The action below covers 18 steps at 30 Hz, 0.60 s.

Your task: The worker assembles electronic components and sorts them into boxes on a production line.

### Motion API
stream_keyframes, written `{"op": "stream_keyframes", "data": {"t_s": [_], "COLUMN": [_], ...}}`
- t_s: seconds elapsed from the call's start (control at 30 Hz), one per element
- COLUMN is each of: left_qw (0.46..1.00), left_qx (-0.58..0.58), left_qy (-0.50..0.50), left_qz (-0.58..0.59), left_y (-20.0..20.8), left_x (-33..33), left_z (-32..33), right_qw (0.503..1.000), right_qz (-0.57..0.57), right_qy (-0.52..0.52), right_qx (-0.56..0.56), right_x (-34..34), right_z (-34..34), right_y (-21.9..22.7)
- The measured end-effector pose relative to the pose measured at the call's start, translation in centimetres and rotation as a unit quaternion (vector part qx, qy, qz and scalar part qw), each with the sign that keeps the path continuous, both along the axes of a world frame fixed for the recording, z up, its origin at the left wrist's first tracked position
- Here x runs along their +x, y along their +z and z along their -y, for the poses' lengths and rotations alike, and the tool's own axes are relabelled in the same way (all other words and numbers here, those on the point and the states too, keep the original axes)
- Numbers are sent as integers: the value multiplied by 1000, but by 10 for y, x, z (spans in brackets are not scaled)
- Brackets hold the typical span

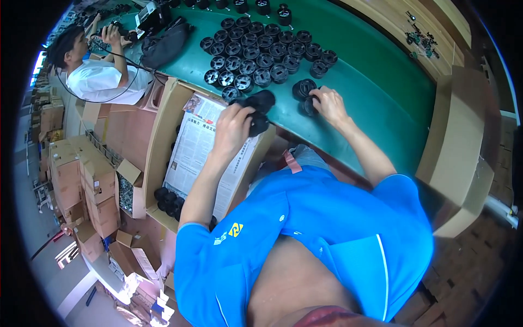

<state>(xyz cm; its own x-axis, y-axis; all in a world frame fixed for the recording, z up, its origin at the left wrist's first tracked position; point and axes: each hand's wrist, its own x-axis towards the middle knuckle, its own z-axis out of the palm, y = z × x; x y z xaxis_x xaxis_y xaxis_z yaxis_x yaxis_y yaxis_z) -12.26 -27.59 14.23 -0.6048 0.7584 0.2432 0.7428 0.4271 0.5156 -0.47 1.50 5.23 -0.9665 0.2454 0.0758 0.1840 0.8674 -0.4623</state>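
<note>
My left hand (pixel 234 128) is closed on black round parts (pixel 260 102), blurred at their edges. It is above the table's near edge, beside a cardboard box (pixel 154 147) lined with printed newspaper (pixel 190 144). My right hand (pixel 329 103) pinches a black round part (pixel 309 107) low over the green table (pixel 359 103). A second black round part (pixel 303 88) touches or nearly touches it; I cannot tell which. Farther back, several black cylindrical parts (pixel 251 52) with slotted tops stand in close rows.
More black parts (pixel 170 203) lie in the box's near end. A co-worker in a white shirt (pixel 98 79) sits at the far left, near a dark bag (pixel 166 48). Stacked cartons (pixel 81 174) stand at left; a large carton (pixel 457 131) borders the table's right end.
</note>
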Motion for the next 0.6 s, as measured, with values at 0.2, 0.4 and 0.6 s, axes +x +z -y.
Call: {"op": "stream_keyframes", "data": {"t_s": [0.2, 0.4, 0.6], "left_qw": [974, 954, 949], "left_qx": [-178, -240, -257], "left_qy": [-82, -72, -65], "left_qz": [-117, -167, -169], "left_y": [-58, -83, -112], "left_x": [-17, -32, -45], "left_z": [-86, -106, -82], "right_qw": [997, 986, 984], "right_qz": [-8, -92, -161], "right_qy": [-62, -112, -82], "right_qx": [36, 85, -5], "right_x": [-53, -58, -44], "right_z": [-14, -6, 11], "right_y": [-40, -47, -26]}}
